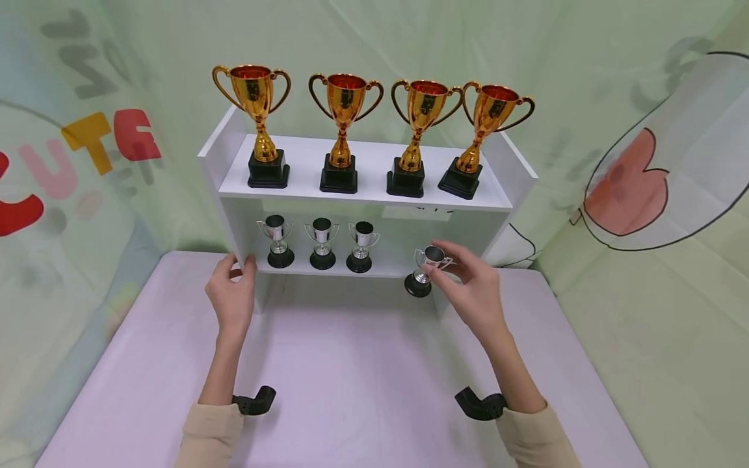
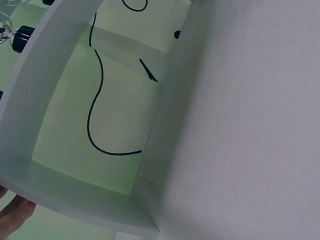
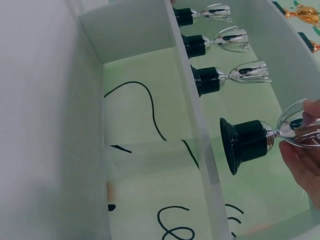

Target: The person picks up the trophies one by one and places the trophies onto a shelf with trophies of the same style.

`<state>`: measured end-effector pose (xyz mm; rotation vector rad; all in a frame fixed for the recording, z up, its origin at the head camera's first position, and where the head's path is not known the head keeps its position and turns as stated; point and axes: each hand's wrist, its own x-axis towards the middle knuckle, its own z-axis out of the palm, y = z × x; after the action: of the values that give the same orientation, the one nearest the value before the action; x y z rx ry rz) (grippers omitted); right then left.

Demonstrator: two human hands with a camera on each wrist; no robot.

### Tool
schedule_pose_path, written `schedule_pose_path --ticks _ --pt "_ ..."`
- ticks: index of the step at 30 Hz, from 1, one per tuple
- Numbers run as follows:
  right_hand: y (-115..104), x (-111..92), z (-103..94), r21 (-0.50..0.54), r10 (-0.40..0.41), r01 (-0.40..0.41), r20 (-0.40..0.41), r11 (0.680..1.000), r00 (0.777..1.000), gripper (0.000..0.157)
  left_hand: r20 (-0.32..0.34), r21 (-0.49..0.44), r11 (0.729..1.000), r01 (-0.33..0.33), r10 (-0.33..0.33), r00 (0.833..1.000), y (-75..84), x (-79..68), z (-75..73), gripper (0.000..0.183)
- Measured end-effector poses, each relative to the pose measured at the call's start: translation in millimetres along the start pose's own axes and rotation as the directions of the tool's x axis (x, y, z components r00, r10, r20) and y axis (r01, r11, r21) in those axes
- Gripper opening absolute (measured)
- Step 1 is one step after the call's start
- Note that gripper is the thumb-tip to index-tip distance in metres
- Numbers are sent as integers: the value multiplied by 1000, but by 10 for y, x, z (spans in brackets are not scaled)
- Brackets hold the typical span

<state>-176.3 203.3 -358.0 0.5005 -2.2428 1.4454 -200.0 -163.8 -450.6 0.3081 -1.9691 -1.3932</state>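
Observation:
A small silver trophy cup point(image 1: 421, 276) with a black base is pinched by its cup in my right hand point(image 1: 471, 286), at the right end of the lower shelf's front edge. In the right wrist view, the held trophy's base point(image 3: 245, 145) hangs just off the lower board. My left hand point(image 1: 231, 292) grips the left side panel of the white shelf point(image 1: 228, 218), thumb on the inner side. Three more silver trophies, one in the middle point(image 1: 322, 244), stand upright in a row on the lower board, left of the held one.
Several larger gold trophies, such as the leftmost one point(image 1: 255, 123), stand on the upper board point(image 1: 304, 146). The shelf stands on a table with a pale cloth point(image 1: 351, 377). Patterned curtains point(image 1: 632, 312) hang around, and a black cable point(image 1: 529, 244) lies behind the shelf's right side.

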Motion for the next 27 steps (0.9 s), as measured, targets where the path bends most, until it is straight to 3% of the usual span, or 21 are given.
schedule_pose_path --ticks 11,27 --pt "98 271 38 -60 36 -35 29 998 999 40 -3 -12 1000 -12 12 1000 4 -3 5 24" --pt "189 439 174 -107 83 -78 40 991 996 40 -9 -9 1000 -4 3 1000 -16 7 -2 24"
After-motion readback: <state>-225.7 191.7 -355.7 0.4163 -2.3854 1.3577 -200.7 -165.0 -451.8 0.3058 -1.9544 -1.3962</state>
